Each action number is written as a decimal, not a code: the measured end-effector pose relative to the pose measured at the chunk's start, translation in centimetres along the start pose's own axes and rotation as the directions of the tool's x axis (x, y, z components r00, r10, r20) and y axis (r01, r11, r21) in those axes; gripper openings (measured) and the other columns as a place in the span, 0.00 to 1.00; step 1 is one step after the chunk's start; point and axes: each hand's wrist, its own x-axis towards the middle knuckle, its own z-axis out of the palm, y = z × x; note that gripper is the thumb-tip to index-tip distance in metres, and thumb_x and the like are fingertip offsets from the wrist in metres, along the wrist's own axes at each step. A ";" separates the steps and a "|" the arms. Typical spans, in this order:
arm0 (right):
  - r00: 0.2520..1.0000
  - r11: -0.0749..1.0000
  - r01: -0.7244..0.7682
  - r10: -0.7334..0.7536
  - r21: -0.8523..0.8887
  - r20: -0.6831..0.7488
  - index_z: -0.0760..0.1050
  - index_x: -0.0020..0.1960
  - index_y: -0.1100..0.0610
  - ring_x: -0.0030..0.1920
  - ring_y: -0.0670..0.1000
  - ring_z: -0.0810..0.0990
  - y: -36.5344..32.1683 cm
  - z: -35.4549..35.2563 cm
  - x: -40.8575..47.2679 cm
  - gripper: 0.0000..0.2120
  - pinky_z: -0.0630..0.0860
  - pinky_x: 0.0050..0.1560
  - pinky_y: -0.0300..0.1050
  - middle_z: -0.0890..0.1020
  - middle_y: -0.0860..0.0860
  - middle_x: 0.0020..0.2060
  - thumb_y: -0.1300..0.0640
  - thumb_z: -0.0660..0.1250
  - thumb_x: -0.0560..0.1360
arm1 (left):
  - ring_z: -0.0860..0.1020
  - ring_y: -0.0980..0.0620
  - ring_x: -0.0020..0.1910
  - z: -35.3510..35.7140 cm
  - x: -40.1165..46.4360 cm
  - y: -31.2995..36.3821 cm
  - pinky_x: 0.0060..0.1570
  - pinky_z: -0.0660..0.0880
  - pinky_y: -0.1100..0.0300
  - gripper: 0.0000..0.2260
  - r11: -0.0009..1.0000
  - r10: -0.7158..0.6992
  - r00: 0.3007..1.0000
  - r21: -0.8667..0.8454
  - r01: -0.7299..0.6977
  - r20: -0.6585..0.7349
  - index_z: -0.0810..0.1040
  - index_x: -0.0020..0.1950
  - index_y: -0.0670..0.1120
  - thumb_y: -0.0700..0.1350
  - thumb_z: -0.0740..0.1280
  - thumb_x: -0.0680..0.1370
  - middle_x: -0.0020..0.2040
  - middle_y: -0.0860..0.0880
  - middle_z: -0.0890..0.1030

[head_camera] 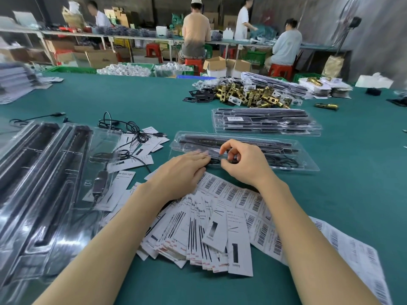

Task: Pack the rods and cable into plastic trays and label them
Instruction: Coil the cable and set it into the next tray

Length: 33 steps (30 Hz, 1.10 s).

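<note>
Hands are meeting at the near edge of a clear plastic tray [242, 150] lying across the middle of the green table [132, 95]. The left hand [182, 172] is lying flat with its fingers stretched out and pressing down on the tray's near-left part, gripping nothing. The right hand [244, 161] is curling over the tray's edge, thumb and forefinger pinching at something small there; what it is cannot be made out. Black rods [231, 140] are lying lengthwise inside this tray, and a dark cable [284, 162] is sitting coiled in its near-right compartment.

Just near of the hands, a sheet of barcode labels [248, 199] is spreading out under both forearms, and a fanned pile of printed paper cards [198, 234] is overlapping it on the near side. Farther right, a stack of closed trays [264, 122] holding rods is sitting, one showing a small white label on top. On the left, larger open trays [44, 172] with long black rods are lying at an angle, with a loose black cable [123, 126] and more cards just beyond them. Far right of centre, a heap of brass lock parts [248, 93] is resting on the table. In the background, other people [196, 29] are sitting and standing at a long bench.
</note>
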 end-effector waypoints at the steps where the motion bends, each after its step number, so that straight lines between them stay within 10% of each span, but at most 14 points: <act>1: 1.000 1.000 -0.005 0.005 0.014 -0.012 0.77 0.47 0.44 0.31 0.41 0.73 0.0 0.1 -0.1 0.07 0.70 0.36 0.38 0.78 0.43 0.33 0.54 0.71 0.72 | 0.57 0.57 0.79 0.1 0.0 0.0 0.75 0.49 0.64 0.21 1.000 -0.010 1.000 -0.013 0.010 0.001 0.64 0.79 0.48 0.47 0.54 0.86 0.79 0.54 0.64; 11: 0.998 0.999 -0.036 0.035 -0.022 -0.045 0.77 0.45 0.46 0.32 0.44 0.74 -0.9 0.3 0.1 0.08 0.70 0.35 0.41 0.79 0.46 0.33 0.48 0.76 0.71 | 0.75 0.50 0.69 0.4 0.1 0.5 0.67 0.73 0.50 0.14 0.990 -0.082 0.990 -0.122 0.068 -0.114 0.81 0.65 0.49 0.43 0.61 0.82 0.68 0.51 0.79; 24: 0.994 0.989 -0.075 0.064 -0.124 -0.092 0.74 0.45 0.47 0.36 0.46 0.76 -1.5 0.7 0.2 0.10 0.69 0.36 0.43 0.78 0.45 0.34 0.52 0.76 0.73 | 0.64 0.58 0.76 0.4 -0.1 0.6 0.70 0.64 0.60 0.19 0.996 -0.080 0.992 0.021 0.082 -0.102 0.70 0.76 0.51 0.49 0.57 0.85 0.76 0.56 0.70; 33: 0.989 0.998 -0.059 0.063 -0.031 0.134 0.80 0.50 0.48 0.39 0.39 0.76 -2.5 -2.5 1.1 0.04 0.71 0.40 0.33 0.81 0.44 0.43 0.55 0.71 0.76 | 0.61 0.58 0.78 0.6 -0.2 0.7 0.72 0.63 0.59 0.20 0.994 -0.105 0.991 -0.008 0.105 -0.079 0.67 0.78 0.53 0.49 0.55 0.85 0.77 0.57 0.66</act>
